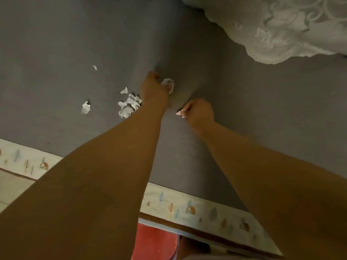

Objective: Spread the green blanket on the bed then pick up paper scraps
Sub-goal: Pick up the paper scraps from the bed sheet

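The blanket [75,44] lies spread flat over the bed and looks grey-green in this light. My left hand [153,87] reaches out over it and grips a crumpled white paper scrap [168,83]. My right hand [199,110], closer to me, pinches a small pale pink scrap [180,113] between its fingertips. To the left of my left wrist lies a pile of white scraps [129,105]. Three single scraps sit further out, one just above the pile [124,90], one at the left [85,107], and a tiny scrap [95,67] further back.
A white lace cover [281,29] is bunched at the top right on the bed. A sheet border printed with trees [187,205] runs along the bed's near edge. Below it are a brown bed frame [197,231] and a red object [155,243] on the floor.
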Demonstrator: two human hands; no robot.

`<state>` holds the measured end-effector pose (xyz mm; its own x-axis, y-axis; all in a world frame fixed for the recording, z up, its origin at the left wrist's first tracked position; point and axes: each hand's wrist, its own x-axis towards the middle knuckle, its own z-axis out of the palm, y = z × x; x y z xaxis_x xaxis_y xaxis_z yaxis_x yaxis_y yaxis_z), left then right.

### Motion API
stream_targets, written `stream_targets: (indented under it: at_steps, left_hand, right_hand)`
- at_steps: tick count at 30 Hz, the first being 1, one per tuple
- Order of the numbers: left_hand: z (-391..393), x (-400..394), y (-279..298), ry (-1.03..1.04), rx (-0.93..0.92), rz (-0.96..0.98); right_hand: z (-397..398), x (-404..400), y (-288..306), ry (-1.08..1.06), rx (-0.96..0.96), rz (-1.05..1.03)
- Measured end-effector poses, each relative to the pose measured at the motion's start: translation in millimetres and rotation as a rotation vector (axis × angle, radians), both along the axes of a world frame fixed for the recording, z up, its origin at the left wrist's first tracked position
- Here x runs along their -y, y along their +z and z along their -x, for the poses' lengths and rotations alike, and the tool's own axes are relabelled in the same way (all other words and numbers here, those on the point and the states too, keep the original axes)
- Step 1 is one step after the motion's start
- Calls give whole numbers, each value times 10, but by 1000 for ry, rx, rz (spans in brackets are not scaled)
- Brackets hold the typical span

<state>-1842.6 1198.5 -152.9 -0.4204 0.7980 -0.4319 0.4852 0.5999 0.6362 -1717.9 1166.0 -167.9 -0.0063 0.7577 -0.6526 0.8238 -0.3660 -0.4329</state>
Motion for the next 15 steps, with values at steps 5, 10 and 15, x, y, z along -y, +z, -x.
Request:
stream_targets:
  at_steps: [5, 10, 15]
  left_hand:
    - [-92, -185, -126, -170, -132, 42]
    - [-56, -132, -102, -232, -145, 76]
    - [285, 192, 22, -1, -54, 49]
  right_hand:
    - [-85, -219, 30, -192, -70, -151]
    - [-13, -310, 57, -240, -117, -200]
    - [414, -292, 113, -235, -213, -218]
